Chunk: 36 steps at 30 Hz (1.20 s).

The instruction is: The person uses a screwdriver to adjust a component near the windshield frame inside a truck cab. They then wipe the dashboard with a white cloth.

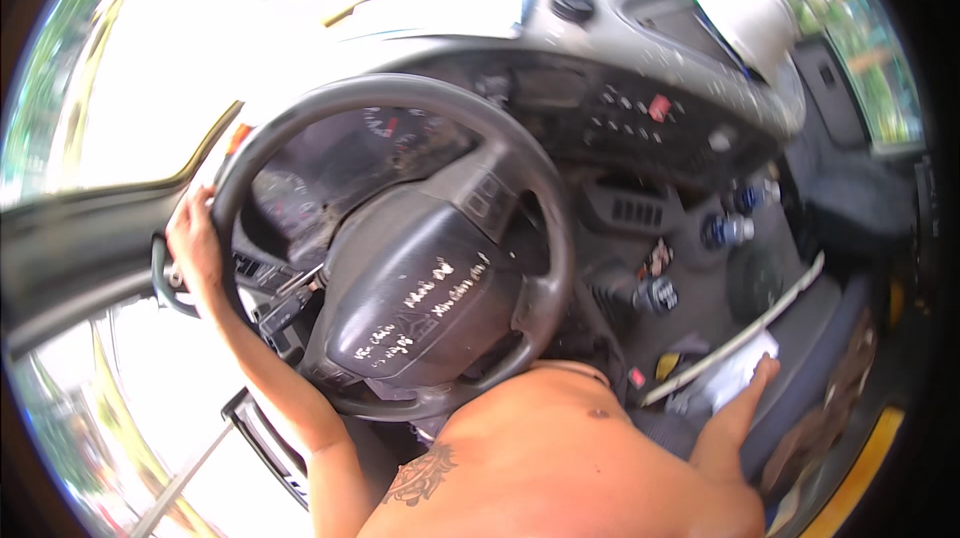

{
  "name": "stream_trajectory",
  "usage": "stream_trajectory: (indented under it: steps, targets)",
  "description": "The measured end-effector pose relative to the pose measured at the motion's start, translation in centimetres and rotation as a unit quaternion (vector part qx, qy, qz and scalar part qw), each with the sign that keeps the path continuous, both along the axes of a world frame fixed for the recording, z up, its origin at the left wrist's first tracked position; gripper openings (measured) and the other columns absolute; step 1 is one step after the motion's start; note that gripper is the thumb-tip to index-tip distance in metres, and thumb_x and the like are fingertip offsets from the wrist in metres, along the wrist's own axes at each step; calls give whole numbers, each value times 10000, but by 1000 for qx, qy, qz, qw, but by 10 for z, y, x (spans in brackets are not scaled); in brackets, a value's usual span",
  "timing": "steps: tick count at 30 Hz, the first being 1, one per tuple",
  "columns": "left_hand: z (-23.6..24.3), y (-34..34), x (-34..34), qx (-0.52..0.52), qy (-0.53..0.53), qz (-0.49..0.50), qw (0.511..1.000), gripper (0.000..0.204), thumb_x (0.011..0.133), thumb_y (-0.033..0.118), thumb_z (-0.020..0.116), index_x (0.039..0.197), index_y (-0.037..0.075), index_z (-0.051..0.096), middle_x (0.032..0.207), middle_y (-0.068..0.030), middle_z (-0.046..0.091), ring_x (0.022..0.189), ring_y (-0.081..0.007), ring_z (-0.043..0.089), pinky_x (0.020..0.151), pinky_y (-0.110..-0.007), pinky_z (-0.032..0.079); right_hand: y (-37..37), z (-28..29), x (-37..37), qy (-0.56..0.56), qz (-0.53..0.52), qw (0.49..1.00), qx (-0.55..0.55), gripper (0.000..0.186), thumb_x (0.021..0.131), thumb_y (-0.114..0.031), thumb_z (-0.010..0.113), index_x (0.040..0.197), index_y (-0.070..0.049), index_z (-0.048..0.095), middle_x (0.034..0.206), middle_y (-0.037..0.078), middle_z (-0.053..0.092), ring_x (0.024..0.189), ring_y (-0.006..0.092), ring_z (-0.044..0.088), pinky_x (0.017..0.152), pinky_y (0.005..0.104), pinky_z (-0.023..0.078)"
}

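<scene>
My left hand (197,241) is at the left side of the black steering wheel (563,223), its fingers curled against the outer rim. White handwriting marks the wheel's centre pad. Off to the right, my right hand (765,371) rests low by the seat, beside a crumpled white cloth (735,375). Its fingers look drawn together, but small and blurred; what they hold, if anything, cannot be made out. A long pale stick (745,333) slants past the cloth. Behind the wheel, the instrument cluster (330,173) is partly covered by the rim.
A gear lever (656,295) stands right of the wheel, with bottles (727,230) beyond it. A white helmet (745,13) lies on the dashboard, near a black mount (572,0). The dusty control panel (630,118) has a red button. A grab handle (160,273) is beside the left window.
</scene>
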<state>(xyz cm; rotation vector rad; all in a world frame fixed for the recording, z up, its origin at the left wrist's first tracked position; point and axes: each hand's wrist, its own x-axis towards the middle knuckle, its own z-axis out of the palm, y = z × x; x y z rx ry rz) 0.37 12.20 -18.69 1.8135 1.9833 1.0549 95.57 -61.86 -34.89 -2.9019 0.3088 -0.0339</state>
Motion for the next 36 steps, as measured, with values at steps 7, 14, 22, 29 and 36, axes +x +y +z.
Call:
stream_trajectory:
  steps: [7, 14, 22, 29, 36]
  targets:
    - [64, -31, 41, -18, 8, 57, 998, 330, 989, 305, 547, 952, 10, 690, 843, -132, 659, 804, -207, 609, 803, -322, 464, 489, 182, -177, -222, 525, 784, 248, 460, 933, -279, 638, 1267, 29, 567, 1194, 194, 648, 1123, 319, 611, 978, 403, 457]
    - [62, -33, 37, -14, 1, 61, 998, 318, 973, 282, 563, 920, -5, 690, 882, -159, 666, 829, -245, 626, 807, -350, 466, 759, 245, -461, -148, 898, 404, -92, 807, 813, -479, 730, 1390, 10, 449, 1368, 228, 502, 1272, 372, 484, 1076, 451, 388]
    - [72, -32, 46, -25, -11, 26, 999, 364, 986, 328, 537, 930, -4, 674, 932, -151, 671, 909, -228, 615, 880, -342, 442, 808, 262, -420, -159, 889, 429, 23, 267, 962, -179, 569, 1184, -54, 648, 956, 218, 688, 880, 375, 681, 809, 424, 547]
    - [71, -31, 48, 14, 23, 26, 999, 350, 985, 310, 538, 938, -5, 684, 915, -189, 666, 880, -297, 634, 835, -376, 458, 742, 331, -337, -236, 714, 536, 384, 286, 976, -158, 595, 1225, -24, 637, 872, 41, 665, 710, 69, 525, 640, 238, 446]
    - [74, -34, 52, 34, 54, 18, 998, 342, 984, 291, 542, 949, -17, 690, 906, -221, 651, 870, -355, 631, 800, -400, 467, 482, 323, -133, -7, 496, 733, 466, 463, 982, -112, 580, 1411, 30, 482, 1255, 45, 607, 1042, 84, 571, 793, 228, 448]
